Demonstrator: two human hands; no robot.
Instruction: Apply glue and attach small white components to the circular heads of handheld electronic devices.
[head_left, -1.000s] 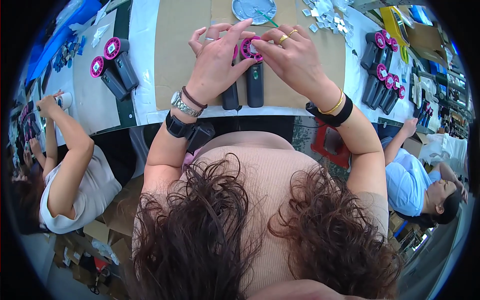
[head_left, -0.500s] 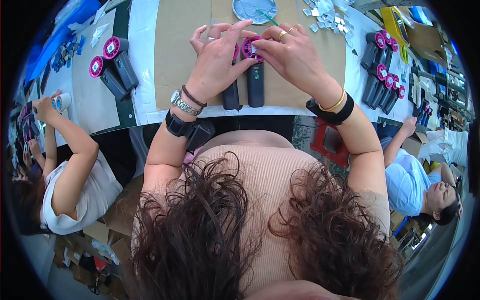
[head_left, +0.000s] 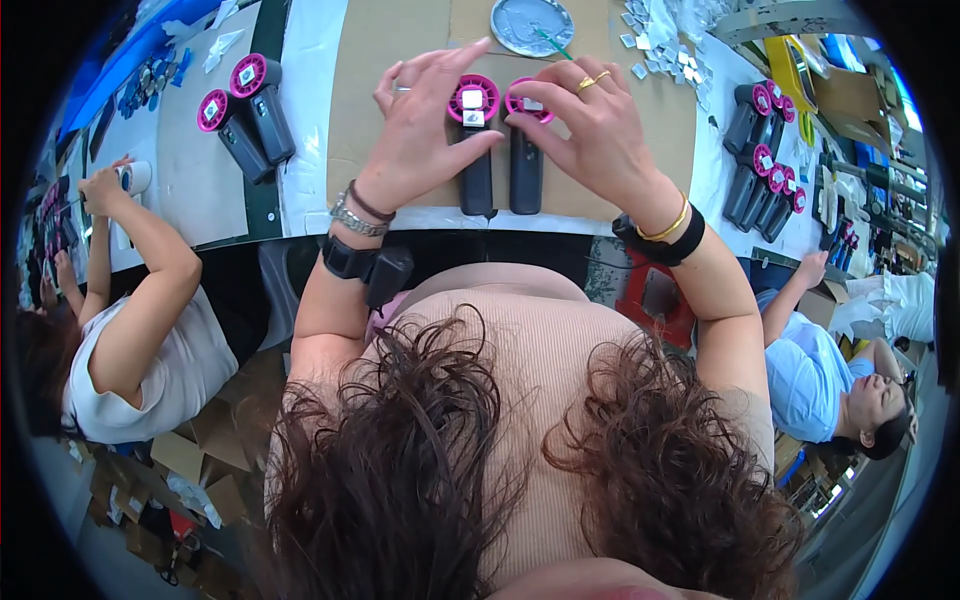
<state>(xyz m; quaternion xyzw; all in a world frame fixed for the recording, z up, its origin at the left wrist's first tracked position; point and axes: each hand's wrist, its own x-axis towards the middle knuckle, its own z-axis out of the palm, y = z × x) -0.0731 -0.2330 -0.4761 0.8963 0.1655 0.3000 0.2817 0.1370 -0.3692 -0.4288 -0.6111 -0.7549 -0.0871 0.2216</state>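
Two black-handled devices with round magenta rims, like small handheld fans, lie side by side before me, heads pointing away. On the left device (head_left: 476,178) two small pale square pieces show, one at the middle of the head and one just below it. My left hand (head_left: 428,128) is open beside it, fingers spread and thumb near the top of its handle. My right hand (head_left: 598,125) curls over the head of the right device (head_left: 526,178), thumb and index finger closing at a small white square piece (head_left: 532,103) there. My fingers partly hide that head.
Brown cardboard (head_left: 395,40) covers the bench. Beyond the devices sits a round dish (head_left: 532,25) of grey paste with a green stick, with loose square pieces (head_left: 672,60) to its right. More devices lie left (head_left: 262,120) and right (head_left: 770,180). People sit on both sides.
The view has shifted slightly, moving the bench things right in the picture. My left hand has drawn away from the left device's head, uncovering its square pieces. My right hand stays at the right head.
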